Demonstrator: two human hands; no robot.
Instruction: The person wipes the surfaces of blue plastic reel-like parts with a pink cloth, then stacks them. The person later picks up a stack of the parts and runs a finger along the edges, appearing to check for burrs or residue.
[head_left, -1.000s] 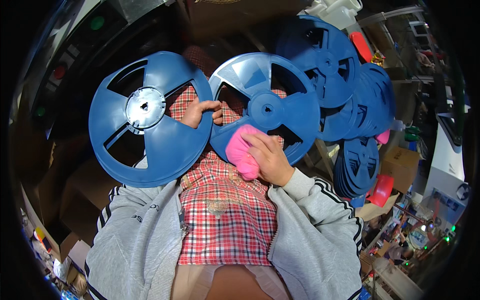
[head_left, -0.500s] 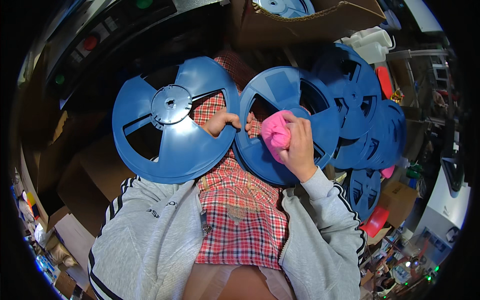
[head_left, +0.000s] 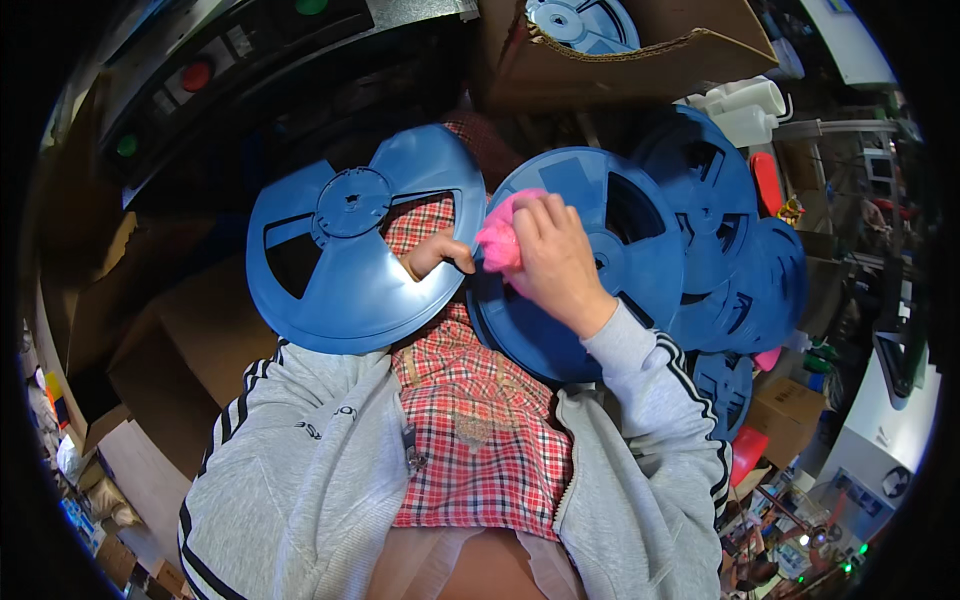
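Observation:
A large blue plastic reel [head_left: 345,285] with cut-out windows and a round hub is tilted at the left of my lap. Reaching through one of its windows, my left hand [head_left: 438,256] is closed around its right rim. My right hand [head_left: 562,260] grips a bunched pink cloth [head_left: 500,236], close to that rim and in front of a second blue reel [head_left: 545,335]. The second reel stands beside the first, over the red plaid apron [head_left: 480,430]. The cloth hides part of it; whether the cloth touches either reel I cannot tell.
More blue reels [head_left: 745,285] are stacked at the right. A cardboard box [head_left: 650,75] at the far side holds a lighter blue reel [head_left: 570,22]. Dark equipment with red and green buttons [head_left: 196,76] stands far left, above brown cardboard [head_left: 185,330]. White bottles [head_left: 745,125] sit far right.
My right hand has moved left and a little up with the pink cloth, toward the left reel's rim. The left reel has tilted and shifted slightly right, still in my left hand.

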